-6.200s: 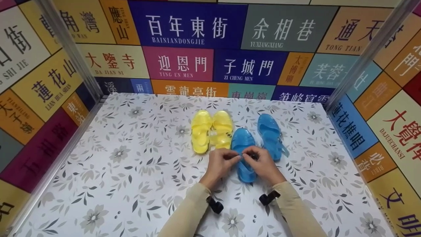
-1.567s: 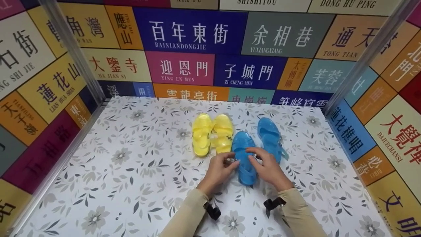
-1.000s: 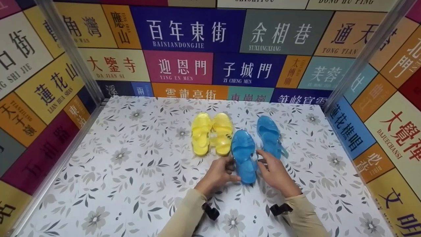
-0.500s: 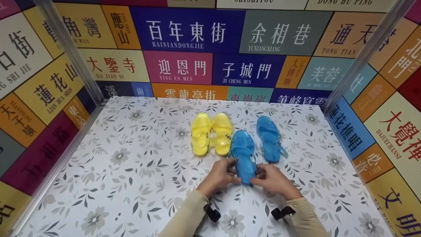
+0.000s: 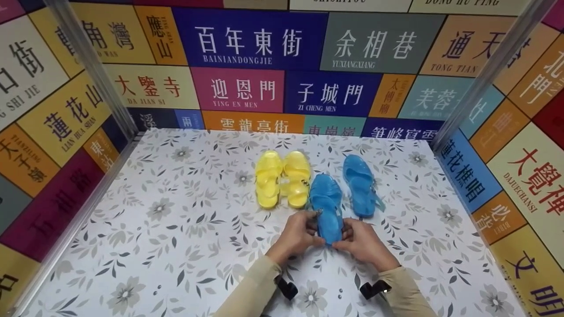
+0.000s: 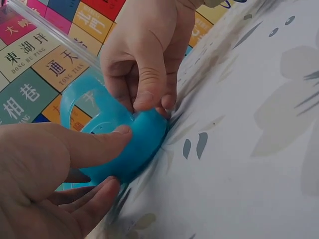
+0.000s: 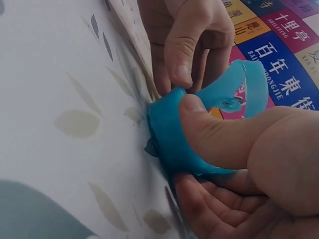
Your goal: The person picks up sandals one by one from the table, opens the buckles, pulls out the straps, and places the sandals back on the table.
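Note:
A blue jelly sandal (image 5: 325, 193) lies toe away from me, between my two hands. My left hand (image 5: 294, 235) grips the left side of its heel, thumb on the outside in the left wrist view. On the heel's right side my right hand (image 5: 365, 243) holds on, with its thumb (image 7: 219, 134) pressed to the blue plastic and curled fingers low down. A translucent blue strap (image 7: 256, 89) loops up beside the heel. The mate, another blue sandal (image 5: 359, 180), sits apart to the right, its strap (image 5: 378, 200) sticking out sideways.
Two yellow sandals (image 5: 268, 176) stand side by side just left of the held blue one. A white table covering (image 5: 176, 246) with a grey leaf and flower print lies underneath. Panels with colourful signs (image 5: 246, 39) enclose the back and sides.
Earlier both hands pinched at the middle of the near blue sandal. They parted, then moved back to grip both sides of its heel. The yellow pair and other blue sandal stay put.

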`<state>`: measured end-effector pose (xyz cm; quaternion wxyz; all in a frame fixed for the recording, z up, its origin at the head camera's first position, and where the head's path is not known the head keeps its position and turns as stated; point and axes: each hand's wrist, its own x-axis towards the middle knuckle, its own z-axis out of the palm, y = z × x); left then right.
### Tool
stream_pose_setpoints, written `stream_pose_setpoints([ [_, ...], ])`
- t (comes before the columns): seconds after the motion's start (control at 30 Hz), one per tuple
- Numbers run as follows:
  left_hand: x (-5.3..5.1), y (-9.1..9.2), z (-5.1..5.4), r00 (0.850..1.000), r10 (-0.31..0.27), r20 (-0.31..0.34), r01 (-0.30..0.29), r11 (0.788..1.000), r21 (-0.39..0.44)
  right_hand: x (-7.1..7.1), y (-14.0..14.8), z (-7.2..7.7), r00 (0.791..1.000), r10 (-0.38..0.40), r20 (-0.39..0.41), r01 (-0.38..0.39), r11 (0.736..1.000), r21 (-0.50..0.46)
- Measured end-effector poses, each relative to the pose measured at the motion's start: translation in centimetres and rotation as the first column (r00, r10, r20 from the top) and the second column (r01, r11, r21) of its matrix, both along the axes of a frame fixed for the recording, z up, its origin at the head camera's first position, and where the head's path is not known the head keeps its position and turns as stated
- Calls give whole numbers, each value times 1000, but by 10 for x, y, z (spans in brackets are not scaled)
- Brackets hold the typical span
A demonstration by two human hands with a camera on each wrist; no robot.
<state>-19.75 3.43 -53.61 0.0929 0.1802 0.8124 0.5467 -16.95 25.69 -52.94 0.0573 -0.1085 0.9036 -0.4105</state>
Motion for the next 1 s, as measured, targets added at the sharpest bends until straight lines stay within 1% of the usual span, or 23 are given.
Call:
stream_pose_setpoints([
  [0.1,-1,3,3,1000,12,22,-12,1000,8,0,0,1,1000,-22,1,22,1000,-4],
  [0.2,-2,5,5,999,20,28,-21,999,25,-1,1,3,999,-43,-9,43,999,-6],
  [0.33,-3,9,7,1000,25,0,-25,999,29,-5,1,5,998,-63,-29,63,998,-3],
  [0.4,-4,11,9,999,30,-20,-29,999,22,-7,1,7,997,-74,-28,74,997,-1],
  [0.47,-5,14,11,998,48,-41,-48,999,-12,-10,0,9,997,-78,-28,78,997,-8],
  [0.63,-7,21,16,996,83,-44,-86,995,-55,-16,-1,14,994,-97,-41,96,995,-25],
  [0.77,-10,26,16,995,89,-39,-91,995,-46,-21,-2,15,991,-121,-61,120,993,-13],
  [1.0,-17,34,12,992,95,-88,-94,995,19,-32,-7,13,982,-145,-117,147,989,11],
])
